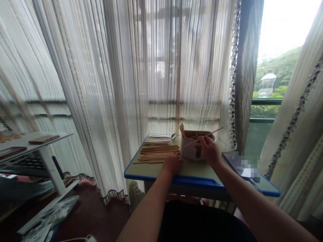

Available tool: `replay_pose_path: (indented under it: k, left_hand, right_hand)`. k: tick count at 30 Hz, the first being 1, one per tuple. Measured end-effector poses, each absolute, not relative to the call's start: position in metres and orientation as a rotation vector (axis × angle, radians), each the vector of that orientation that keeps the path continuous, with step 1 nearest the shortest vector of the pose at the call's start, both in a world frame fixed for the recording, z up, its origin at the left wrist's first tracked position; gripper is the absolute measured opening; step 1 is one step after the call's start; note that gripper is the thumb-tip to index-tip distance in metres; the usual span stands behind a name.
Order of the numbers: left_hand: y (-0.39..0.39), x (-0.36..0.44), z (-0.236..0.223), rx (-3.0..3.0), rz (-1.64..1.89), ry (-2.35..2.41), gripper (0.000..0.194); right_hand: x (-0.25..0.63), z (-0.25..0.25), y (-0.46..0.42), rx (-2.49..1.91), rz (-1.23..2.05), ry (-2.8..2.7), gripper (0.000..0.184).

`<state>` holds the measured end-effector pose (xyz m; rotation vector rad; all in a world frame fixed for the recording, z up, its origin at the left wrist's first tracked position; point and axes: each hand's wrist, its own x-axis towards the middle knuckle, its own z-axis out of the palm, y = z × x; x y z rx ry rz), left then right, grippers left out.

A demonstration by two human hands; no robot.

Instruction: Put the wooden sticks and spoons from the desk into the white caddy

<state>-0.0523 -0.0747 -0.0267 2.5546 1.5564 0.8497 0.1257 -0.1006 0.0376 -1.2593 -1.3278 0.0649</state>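
Observation:
My right hand [209,148] pinches a thin wooden chopstick [216,130], slanting up to the right in front of and above a white caddy [189,150] with a brown inside. Several light sticks [182,128] stand upright at the caddy's left corner. Loose chopsticks [157,154] lie side by side on the small table [151,172], left of the caddy. At their right ends rests my left hand [173,162], fingers curled; what they hold, if anything, is hidden. Behind the chopsticks lie metal spoons [173,136] and a few paler sticks [156,143].
A dark flat device [233,161], partly pixelated, lies on the table's right side. To the left stands a white desk [63,135] with a brown phone-like case [44,139] on it. Sheer curtains [121,84] hang close behind the table.

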Motion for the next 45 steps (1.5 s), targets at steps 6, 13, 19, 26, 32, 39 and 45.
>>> replay_pose_path:
  k: [6, 13, 19, 26, 32, 39, 45]
  left_hand:
    - [-0.077, -0.053, -0.025, 2.515, 0.869, 1.590, 0.026]
    - [-0.077, -0.053, -0.026, 2.495, 0.898, 1.587, 0.025]
    - [-0.077, -0.053, -0.024, 2.461, 0.911, 1.577, 0.024]
    - [-0.078, -0.054, -0.024, 2.425, 0.887, 1.606, 0.023]
    - [-0.077, -0.054, -0.024, 2.443, 0.890, 1.616, 0.022]
    - [-0.079, -0.055, -0.022, 2.465, 0.838, 1.641, 0.023]
    - [-0.081, -0.055, -0.019, 2.423, 0.811, 1.667, 0.022]
  right_hand:
    - [0.136, 0.112, -0.080, -1.386, -0.257, -1.454, 0.039]
    - [0.116, 0.113, -0.067, -1.582, -0.340, -1.681, 0.030]
    - [0.107, 0.098, -0.066, -1.682, -0.245, -1.700, 0.031]
    - [0.110, 0.089, -0.061, -1.589, -0.168, -1.609, 0.032]
    - [0.105, 0.086, -0.059, -1.550, -0.180, -1.592, 0.031]
    - [0.101, 0.084, -0.057, -1.658, -0.157, -1.691, 0.026]
    - [0.096, 0.100, -0.056, -1.592, -0.134, -1.625, 0.030]
